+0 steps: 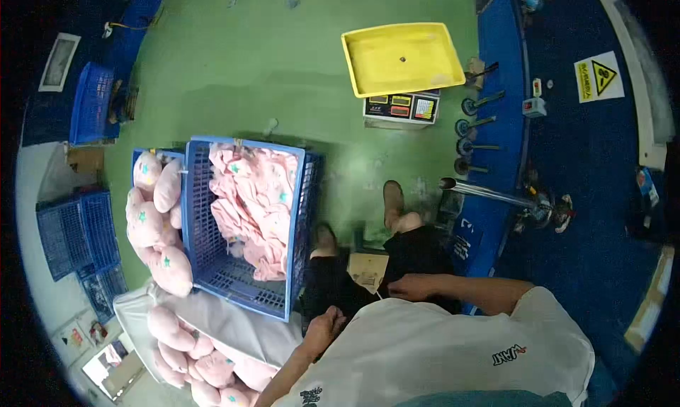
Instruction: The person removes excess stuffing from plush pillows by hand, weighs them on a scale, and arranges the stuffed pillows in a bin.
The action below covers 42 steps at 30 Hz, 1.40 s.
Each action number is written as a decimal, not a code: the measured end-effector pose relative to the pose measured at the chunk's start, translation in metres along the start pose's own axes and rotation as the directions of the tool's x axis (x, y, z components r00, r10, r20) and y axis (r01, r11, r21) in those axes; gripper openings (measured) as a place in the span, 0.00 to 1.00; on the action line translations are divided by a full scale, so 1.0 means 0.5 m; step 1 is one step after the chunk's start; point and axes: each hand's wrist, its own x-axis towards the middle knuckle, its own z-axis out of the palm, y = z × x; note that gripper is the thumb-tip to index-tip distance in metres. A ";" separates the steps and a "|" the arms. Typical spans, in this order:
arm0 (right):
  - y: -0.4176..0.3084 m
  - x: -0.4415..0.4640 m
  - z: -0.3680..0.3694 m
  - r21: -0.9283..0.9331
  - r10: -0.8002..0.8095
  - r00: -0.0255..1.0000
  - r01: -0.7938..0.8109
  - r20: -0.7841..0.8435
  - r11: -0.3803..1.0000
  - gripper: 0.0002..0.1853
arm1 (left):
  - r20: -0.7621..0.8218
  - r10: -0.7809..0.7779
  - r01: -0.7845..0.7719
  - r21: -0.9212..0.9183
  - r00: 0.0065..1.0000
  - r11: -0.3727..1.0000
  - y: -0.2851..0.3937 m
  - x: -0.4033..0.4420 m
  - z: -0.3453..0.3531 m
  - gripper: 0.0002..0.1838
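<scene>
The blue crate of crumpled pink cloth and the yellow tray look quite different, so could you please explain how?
The blue crate has openwork sides, whereas the yellow tray's look solid. The crate is deep; the tray is shallow. The crate holds crumpled pink cloth, while no cloth lies in the tray. Both are roughly rectangular and open-topped.

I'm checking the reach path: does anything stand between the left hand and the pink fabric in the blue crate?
Yes, the blue crate's right wall, between the left hand and the pink fabric; nothing visible covers the fabric.
</scene>
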 end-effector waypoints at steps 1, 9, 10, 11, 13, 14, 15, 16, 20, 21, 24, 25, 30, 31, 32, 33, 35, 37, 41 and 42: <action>0.008 0.013 -0.004 -0.010 0.028 0.999 -0.028 0.034 1.000 0.13 | 0.009 -0.009 0.009 -0.037 1.000 0.999 0.035 0.001 -0.015 0.07; 0.201 0.206 0.066 -0.166 0.208 0.977 -0.198 0.041 0.966 0.11 | -0.341 -0.231 0.115 -0.329 0.911 0.937 -0.063 0.216 -0.085 0.12; 0.215 0.227 0.047 -0.158 0.210 0.977 -0.201 0.041 0.967 0.11 | -0.490 -0.188 0.102 -0.198 0.851 0.975 -0.133 0.278 -0.089 0.16; 0.235 0.241 0.028 -0.121 0.143 0.987 -0.151 -0.072 0.981 0.11 | -0.592 -0.086 0.083 -0.032 0.801 0.996 -0.230 0.342 -0.084 0.23; 0.261 0.267 -0.005 -0.071 0.076 0.973 -0.094 -0.219 0.993 0.12 | -0.719 0.062 0.139 0.217 0.692 0.966 -0.447 0.457 -0.058 0.29; 0.302 0.292 0.005 -0.115 0.078 0.974 -0.104 -0.213 0.988 0.12 | -0.737 0.085 0.160 0.256 0.670 0.953 -0.510 0.484 -0.045 0.29; 0.348 0.314 0.023 -0.169 0.085 0.978 -0.118 -0.189 0.979 0.12 | -0.754 0.108 0.184 0.292 0.648 0.939 -0.571 0.512 -0.032 0.28; 0.402 0.334 0.048 -0.241 0.075 0.982 -0.116 -0.172 0.963 0.13 | -0.738 0.011 0.251 0.244 0.675 0.937 -0.599 0.525 -0.020 0.27; 0.601 0.390 0.141 -0.750 -0.320 0.889 -0.040 -0.329 0.660 0.15 | -0.661 -0.266 0.438 0.105 0.702 0.893 -0.666 0.556 0.031 0.23; 0.636 0.407 0.151 -0.858 -0.470 0.802 -0.098 -0.369 0.505 0.15 | -0.695 -0.209 0.411 0.136 0.687 0.901 -0.669 0.553 0.037 0.22; 0.548 0.413 0.025 -0.393 0.162 0.987 -0.147 0.004 0.908 0.15 | -0.799 0.000 0.329 0.248 0.602 0.911 -0.674 0.541 0.043 0.18; 0.534 0.413 0.018 -0.390 0.173 0.980 -0.198 -0.100 0.899 0.14 | -0.811 -0.014 0.330 0.222 0.585 0.918 -0.677 0.542 0.047 0.17; 0.469 0.373 0.007 -0.293 -0.036 0.846 -0.144 -0.532 0.945 0.11 | -0.819 -0.065 0.434 0.232 0.570 0.871 -0.645 0.526 0.053 0.17; 0.410 0.331 -0.010 -0.261 -0.184 0.745 0.013 -0.641 0.965 0.13 | -0.817 -0.087 0.448 0.220 0.569 0.867 -0.625 0.517 0.050 0.19; 0.370 0.292 -0.030 -0.367 -0.301 0.651 0.037 -0.697 0.929 0.12 | -0.818 -0.076 0.424 0.214 0.570 0.880 -0.638 0.521 0.053 0.20; 0.331 0.253 -0.053 -0.474 -0.424 0.551 0.059 -0.718 0.879 0.12 | -0.818 -0.065 0.400 0.208 0.571 0.893 -0.650 0.525 0.056 0.22; 0.248 0.150 -0.095 -0.550 -0.504 0.306 -0.083 -0.808 0.831 0.10 | -0.810 -0.076 0.402 0.205 0.581 0.892 -0.643 0.513 0.055 0.25; 0.180 0.045 -0.139 -0.502 -0.506 0.032 -0.191 -0.862 0.843 0.10 | -0.804 -0.072 0.377 0.195 0.591 0.905 -0.647 0.505 0.057 0.29; 0.237 -0.159 -0.282 -0.339 -0.510 -0.119 -0.616 -0.852 0.711 0.17 | -0.789 -0.103 0.377 0.171 0.606 0.910 -0.647 0.494 0.055 0.28; 0.311 -0.203 -0.339 -0.207 -0.396 -0.147 -0.662 -0.907 0.720 0.22 | -0.792 -0.098 0.377 0.175 0.603 0.909 -0.634 0.484 0.055 0.28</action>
